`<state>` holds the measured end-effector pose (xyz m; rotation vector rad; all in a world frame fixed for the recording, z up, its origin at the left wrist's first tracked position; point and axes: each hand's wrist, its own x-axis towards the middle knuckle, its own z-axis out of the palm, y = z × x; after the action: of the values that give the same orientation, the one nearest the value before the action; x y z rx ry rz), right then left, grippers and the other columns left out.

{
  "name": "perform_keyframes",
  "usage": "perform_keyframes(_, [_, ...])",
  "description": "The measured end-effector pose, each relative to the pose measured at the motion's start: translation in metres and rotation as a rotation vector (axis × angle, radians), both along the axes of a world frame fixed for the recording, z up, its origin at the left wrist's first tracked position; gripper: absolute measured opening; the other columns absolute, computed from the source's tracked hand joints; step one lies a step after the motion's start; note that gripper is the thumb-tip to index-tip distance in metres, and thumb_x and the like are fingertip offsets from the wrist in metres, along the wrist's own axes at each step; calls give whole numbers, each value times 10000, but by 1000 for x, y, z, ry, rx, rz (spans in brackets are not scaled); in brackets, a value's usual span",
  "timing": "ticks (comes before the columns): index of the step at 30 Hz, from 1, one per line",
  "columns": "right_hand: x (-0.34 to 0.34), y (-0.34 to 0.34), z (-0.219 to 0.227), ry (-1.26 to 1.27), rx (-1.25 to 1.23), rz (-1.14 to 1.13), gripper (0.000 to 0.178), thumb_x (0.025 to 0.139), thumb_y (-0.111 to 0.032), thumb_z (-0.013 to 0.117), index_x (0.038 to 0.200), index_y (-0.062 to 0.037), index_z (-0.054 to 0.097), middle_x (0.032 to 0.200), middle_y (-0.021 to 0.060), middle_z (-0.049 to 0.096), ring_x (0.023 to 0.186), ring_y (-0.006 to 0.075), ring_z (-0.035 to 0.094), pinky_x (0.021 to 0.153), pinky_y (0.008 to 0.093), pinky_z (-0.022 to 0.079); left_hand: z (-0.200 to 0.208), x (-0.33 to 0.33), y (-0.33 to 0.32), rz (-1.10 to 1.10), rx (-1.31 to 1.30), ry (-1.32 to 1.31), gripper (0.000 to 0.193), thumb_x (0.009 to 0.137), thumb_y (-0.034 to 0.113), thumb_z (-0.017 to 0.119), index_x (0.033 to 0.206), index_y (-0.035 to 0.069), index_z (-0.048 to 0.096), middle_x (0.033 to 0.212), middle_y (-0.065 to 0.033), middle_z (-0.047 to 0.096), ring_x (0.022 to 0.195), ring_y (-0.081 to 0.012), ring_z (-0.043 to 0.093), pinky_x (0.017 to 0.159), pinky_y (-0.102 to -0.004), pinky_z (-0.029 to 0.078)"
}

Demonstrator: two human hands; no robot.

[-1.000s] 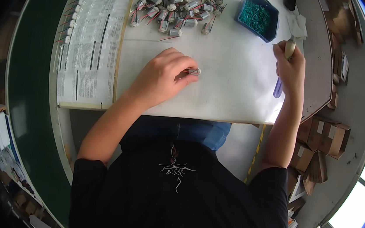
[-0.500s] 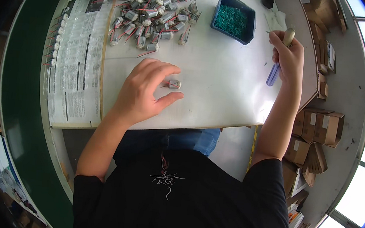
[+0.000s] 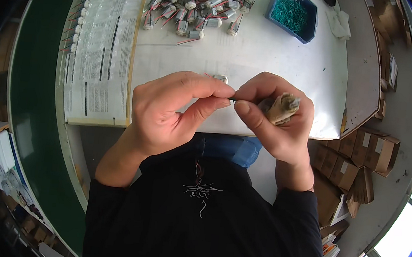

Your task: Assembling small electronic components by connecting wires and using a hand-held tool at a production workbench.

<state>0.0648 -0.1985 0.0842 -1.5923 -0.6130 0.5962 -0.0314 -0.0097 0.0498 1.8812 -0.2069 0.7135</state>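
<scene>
My left hand (image 3: 173,108) is closed, its thumb and forefinger pinching a tiny dark green piece (image 3: 232,99). My right hand (image 3: 281,118) meets it there, thumb and forefinger at the same piece. Tucked in the right palm is a hand tool with a tan, wrapped-looking end (image 3: 285,109); the rest of it is hidden by the hand. Just beyond the fingertips a small silver motor (image 3: 220,79) with a red wire lies on the white table (image 3: 183,59), partly hidden by my left forefinger.
Many wired motors (image 3: 192,15) lie heaped at the far side. A blue bin (image 3: 304,37) of small green pieces stands far right, beside a white cloth (image 3: 339,23). Printed sheets (image 3: 98,63) cover the left side, with a row of white-ended motors (image 3: 79,22) on them.
My right hand has come from the far right to the middle with the tool. My left hand has moved right and closed from open; both now meet at the small green piece. The view has shifted.
</scene>
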Motion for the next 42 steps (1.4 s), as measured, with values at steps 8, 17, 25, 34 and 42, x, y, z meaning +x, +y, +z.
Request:
perform_keyframes(8, [0, 0, 5, -561, 71, 93, 205, 696, 92, 783, 884, 20, 742, 827, 118, 726, 688, 169, 686, 605, 262, 525, 1, -8, 1, -38, -53, 2, 179, 846, -24, 863, 1001, -1, 775, 874, -110, 782, 758, -195, 767, 681, -268, 602])
perform_keyframes(17, [-2, -2, 2, -617, 119, 87, 211, 680, 97, 782, 869, 9, 750, 802, 112, 726, 663, 175, 692, 577, 259, 532, 1, -9, 1, -97, -61, -31, 171, 837, -64, 835, 993, -25, 780, 853, -108, 779, 728, -199, 764, 650, -268, 599])
perform_keyframes(25, [-2, -3, 2, -610, 129, 93, 219, 667, 83, 787, 865, -3, 750, 790, 102, 722, 653, 167, 688, 569, 258, 529, -1, -9, -4, -64, -21, -100, 187, 804, -94, 789, 981, -36, 778, 799, -110, 759, 674, -202, 748, 593, -272, 591])
perform_keyframes(34, [-9, -2, 0, -687, 138, 44, 222, 672, 61, 787, 868, -27, 732, 777, 92, 713, 631, 156, 677, 551, 257, 521, -7, -9, -16, -15, -63, -202, 232, 777, -118, 801, 996, -56, 753, 812, -123, 761, 677, -223, 749, 618, -296, 609])
perform_keyframes(42, [-6, -2, 5, -657, 172, 69, 209, 674, 58, 773, 855, -32, 719, 774, 92, 712, 623, 156, 674, 547, 254, 517, -4, -12, -17, -47, -151, -183, 200, 792, -120, 801, 972, -65, 731, 836, -132, 767, 693, -223, 754, 641, -310, 624])
